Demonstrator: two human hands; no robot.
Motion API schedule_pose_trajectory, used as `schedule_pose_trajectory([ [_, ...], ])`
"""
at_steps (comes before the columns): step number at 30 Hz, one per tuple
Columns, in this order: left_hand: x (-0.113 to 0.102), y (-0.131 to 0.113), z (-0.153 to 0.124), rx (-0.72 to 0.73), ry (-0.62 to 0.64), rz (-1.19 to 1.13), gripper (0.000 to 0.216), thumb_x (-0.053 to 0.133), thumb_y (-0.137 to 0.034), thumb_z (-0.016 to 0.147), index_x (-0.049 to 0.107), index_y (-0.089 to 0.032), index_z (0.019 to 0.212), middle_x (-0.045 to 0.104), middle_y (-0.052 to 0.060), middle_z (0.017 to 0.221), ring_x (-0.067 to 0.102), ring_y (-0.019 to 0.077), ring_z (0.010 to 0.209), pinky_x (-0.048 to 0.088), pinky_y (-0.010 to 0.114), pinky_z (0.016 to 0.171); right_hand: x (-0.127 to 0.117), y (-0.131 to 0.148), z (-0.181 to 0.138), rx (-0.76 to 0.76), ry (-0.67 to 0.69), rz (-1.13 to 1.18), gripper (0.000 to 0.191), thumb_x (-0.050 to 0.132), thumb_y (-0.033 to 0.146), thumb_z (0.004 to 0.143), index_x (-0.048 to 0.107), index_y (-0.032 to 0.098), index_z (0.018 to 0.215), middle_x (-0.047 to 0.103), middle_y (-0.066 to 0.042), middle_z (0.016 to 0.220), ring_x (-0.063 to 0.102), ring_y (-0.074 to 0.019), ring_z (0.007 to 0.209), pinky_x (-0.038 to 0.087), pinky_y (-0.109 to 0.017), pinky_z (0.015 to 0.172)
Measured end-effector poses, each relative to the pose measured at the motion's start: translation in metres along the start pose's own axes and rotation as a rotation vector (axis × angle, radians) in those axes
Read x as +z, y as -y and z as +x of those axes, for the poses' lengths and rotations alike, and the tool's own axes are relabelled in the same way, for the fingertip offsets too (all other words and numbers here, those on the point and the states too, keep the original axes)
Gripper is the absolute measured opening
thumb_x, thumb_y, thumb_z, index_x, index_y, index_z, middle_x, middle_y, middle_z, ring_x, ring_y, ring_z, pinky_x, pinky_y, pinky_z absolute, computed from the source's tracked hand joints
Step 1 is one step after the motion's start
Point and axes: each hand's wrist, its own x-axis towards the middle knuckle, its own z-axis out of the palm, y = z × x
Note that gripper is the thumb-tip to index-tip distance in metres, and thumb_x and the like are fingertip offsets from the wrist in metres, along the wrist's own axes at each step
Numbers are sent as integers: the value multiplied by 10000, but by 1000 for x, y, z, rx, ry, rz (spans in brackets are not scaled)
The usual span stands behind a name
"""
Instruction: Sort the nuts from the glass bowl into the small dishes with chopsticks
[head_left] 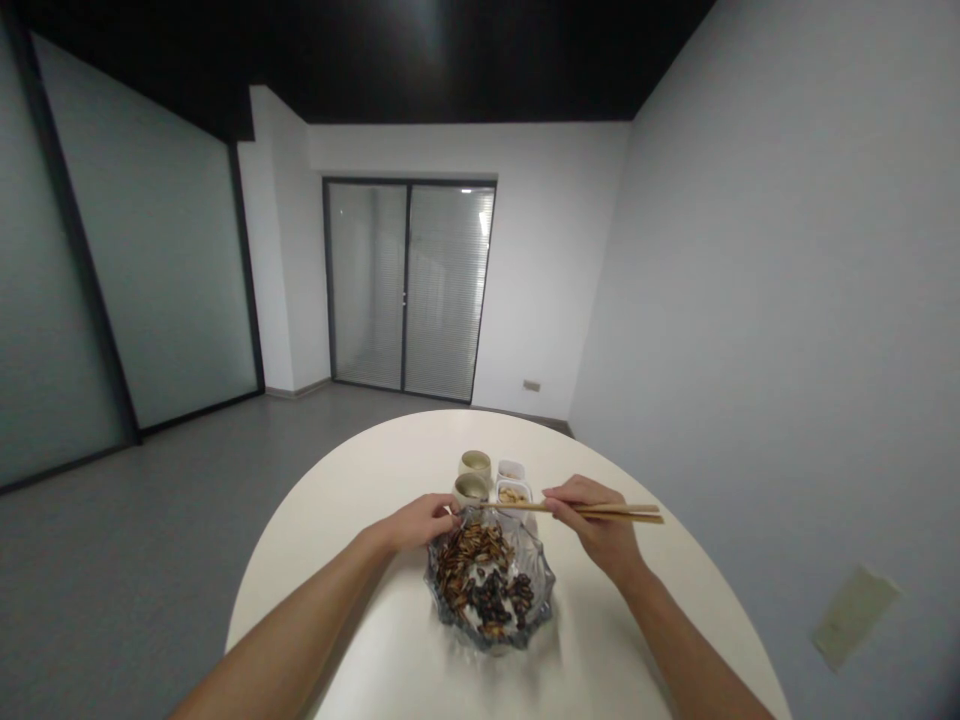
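A cut-glass bowl [541, 590] full of dark and striped seeds stands on the round white table [375, 480] in front of me. My left hand [420, 521] rests on the bowl's far left rim, fingers curled against the glass. My right hand [596, 522] is closed around a pair of wooden chopsticks [600, 511], held level, their tips pointing left over the bowl's far edge.
Behind the bowl stand two round beige cups [475, 465] and two small white square dishes [514, 492], the nearer one holding pale bits. The table's curved edge lies beyond them. Grey floor, glass doors and a white wall surround the table.
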Motion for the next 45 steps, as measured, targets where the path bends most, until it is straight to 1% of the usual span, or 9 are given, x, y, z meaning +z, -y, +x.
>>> schedule_pose_trajectory([
  [8, 0, 0, 0, -21, -9, 3, 246, 541, -374, 821, 632, -151, 871, 636, 21, 816, 560, 179, 772, 437, 255, 717, 20, -20, 33, -44, -38, -115, 109, 698, 304, 877, 773, 237, 835, 744, -46, 767, 657, -195, 685, 515, -321, 632],
  [13, -1, -3, 0, -25, 1, -17, 243, 535, -339, 810, 648, -143, 897, 648, 19, 834, 562, 175, 780, 429, 246, 695, 37, -38, 47, -54, -102, -157, 133, 675, 323, 894, 770, 234, 866, 750, -52, 800, 676, -206, 731, 533, -341, 693],
  [20, -1, 5, 1, -27, -4, -36, 287, 569, -371, 813, 672, -140, 950, 672, 39, 858, 581, 199, 812, 453, 276, 747, 51, -58, 39, 57, 14, -121, 153, 680, 356, 886, 762, 238, 835, 743, -40, 799, 679, -203, 740, 532, -331, 693],
  [28, 0, 8, 2, -24, -8, -29, 281, 576, -396, 819, 663, -145, 910, 666, 33, 836, 577, 200, 796, 451, 278, 736, 36, -37, 32, 102, -101, -150, 167, 683, 368, 877, 751, 231, 810, 728, -41, 788, 669, -209, 747, 520, -336, 716],
  [32, 0, 6, 2, -21, -12, -7, 282, 571, -406, 818, 655, -149, 899, 662, 28, 835, 569, 197, 802, 445, 273, 737, 16, -18, 20, 147, -157, -105, 228, 672, 380, 875, 737, 208, 740, 690, -34, 692, 627, -190, 656, 496, -306, 625],
  [34, 1, 5, 1, -23, -17, 4, 286, 566, -411, 821, 652, -149, 895, 658, 26, 832, 565, 196, 800, 441, 274, 738, 6, -11, 11, 196, -99, -67, 286, 657, 395, 883, 726, 198, 687, 655, -27, 619, 590, -173, 578, 467, -288, 550],
  [36, 1, 3, 1, -25, -14, -1, 295, 565, -420, 824, 652, -148, 897, 656, 27, 824, 565, 196, 789, 440, 278, 736, 0, -7, 3, 206, 49, -26, 300, 685, 412, 857, 724, 192, 657, 659, -37, 612, 595, -176, 582, 466, -285, 544],
  [38, 2, 3, 1, -31, -5, -18, 303, 572, -430, 824, 650, -148, 903, 654, 29, 814, 565, 196, 774, 439, 281, 729, -1, -6, -3, 231, 127, 1, 310, 699, 428, 842, 722, 186, 648, 663, -44, 615, 595, -177, 586, 468, -283, 543],
  [45, 3, 4, 2, -44, 9, -54, 333, 579, -463, 832, 639, -145, 911, 640, 27, 791, 557, 186, 750, 435, 267, 697, 10, -10, -10, 259, 246, 41, 301, 713, 451, 833, 739, 180, 706, 684, -55, 671, 610, -182, 633, 477, -278, 569],
])
